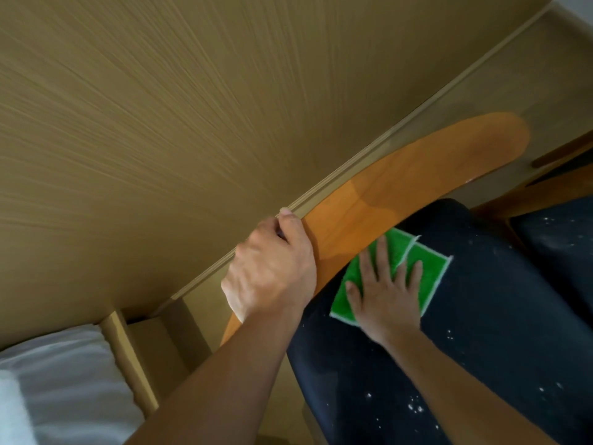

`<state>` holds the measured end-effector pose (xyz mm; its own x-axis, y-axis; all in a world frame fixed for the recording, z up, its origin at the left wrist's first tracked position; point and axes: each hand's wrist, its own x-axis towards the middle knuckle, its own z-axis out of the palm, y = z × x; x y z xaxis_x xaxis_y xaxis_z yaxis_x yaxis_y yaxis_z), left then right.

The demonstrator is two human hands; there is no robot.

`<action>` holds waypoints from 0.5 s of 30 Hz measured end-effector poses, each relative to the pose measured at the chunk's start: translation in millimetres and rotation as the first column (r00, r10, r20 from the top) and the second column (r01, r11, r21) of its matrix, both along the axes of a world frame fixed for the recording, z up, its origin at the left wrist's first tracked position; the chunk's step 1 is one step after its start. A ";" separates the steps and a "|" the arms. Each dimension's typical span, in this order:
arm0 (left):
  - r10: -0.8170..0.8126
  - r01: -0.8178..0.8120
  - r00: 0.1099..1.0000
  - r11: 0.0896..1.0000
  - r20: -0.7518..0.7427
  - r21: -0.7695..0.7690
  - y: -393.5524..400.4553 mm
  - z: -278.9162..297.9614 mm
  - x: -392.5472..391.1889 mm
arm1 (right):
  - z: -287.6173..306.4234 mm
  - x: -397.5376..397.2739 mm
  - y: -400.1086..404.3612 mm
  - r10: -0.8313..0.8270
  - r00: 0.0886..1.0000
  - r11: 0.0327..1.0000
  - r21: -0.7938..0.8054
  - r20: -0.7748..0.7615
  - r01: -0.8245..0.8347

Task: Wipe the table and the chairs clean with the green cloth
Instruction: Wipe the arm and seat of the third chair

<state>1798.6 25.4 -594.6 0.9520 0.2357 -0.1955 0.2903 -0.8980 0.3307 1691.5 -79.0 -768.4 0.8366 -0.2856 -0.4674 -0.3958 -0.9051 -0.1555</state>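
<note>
Green cloth [414, 268] lies flat on the dark chair seat [481, 332], just in front of the orange wooden backrest [417, 175]. Right hand [386, 295] presses on it, palm down, fingers [382, 252] spread apart and flat; nothing is clamped, the cloth is pinned by pressure only. Left hand [272, 268] is wrapped around the near end of the backrest, fingers closed on the wood, apparently steadying the chair.

Step in hand, as judged: wiping the chair seat. White specks [414, 407] are scattered over the seat toward the near and right-hand parts, so much of it looks unwiped. Next move calls for sliding the cloth across those specks with even downward pressure while the left hand holds the chair.

Hard to make out: the large tan wood-grain surface [160, 107] beyond the backrest is motion-blurred; cannot tell if it is the bench or a wall panel. Chair legs hidden. A second dark seat [558, 245] is cut off at the right edge. White fabric [57, 380] at lower left, unidentified.
</note>
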 end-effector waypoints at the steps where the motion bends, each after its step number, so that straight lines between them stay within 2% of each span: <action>1: 0.000 0.000 1.000 1.000 0.002 0.003 -0.2 0.1 0.1 | 2.8 -11.0 23.4 0.084 0.996 0.995 0.054 0.010 -0.084; 5: -0.004 0.004 1.000 1.000 0.024 0.015 -0.8 1.2 -0.6 | 7.7 -51.5 75.2 0.345 0.937 0.915 0.199 0.063 -0.350; 8: 0.005 -0.006 1.000 1.000 0.028 0.018 -0.3 0.1 -0.5 | 0.5 -35.0 38.7 0.398 0.895 0.889 0.156 0.203 -0.430; 9: 0.012 -0.012 1.000 1.000 0.029 0.018 -0.1 -1.0 -0.8 | -3.4 -24.9 18.5 0.330 0.918 0.926 0.114 0.222 -0.360; 11: 0.025 -0.026 0.999 1.000 0.038 0.013 -0.7 -2.8 -0.5 | -11.5 -0.3 -29.9 0.047 0.982 0.999 0.009 0.182 -0.049; 13: 0.028 -0.029 0.999 0.999 0.039 0.016 -1.3 -4.0 -0.5 | -14.2 21.8 -64.6 -0.212 0.970 0.974 -0.060 0.120 0.220; 15: 0.026 -0.027 0.999 0.999 0.034 0.025 -0.5 -5.3 -0.1 | -9.8 37.7 -60.1 -0.332 0.941 0.939 -0.078 0.061 0.336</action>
<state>1798.5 24.9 -599.9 0.9513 0.2654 -0.1569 0.3031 -0.8984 0.3178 1729.2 -139.1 -778.2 0.7061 -0.5898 -0.3918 -0.6721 -0.7325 -0.1085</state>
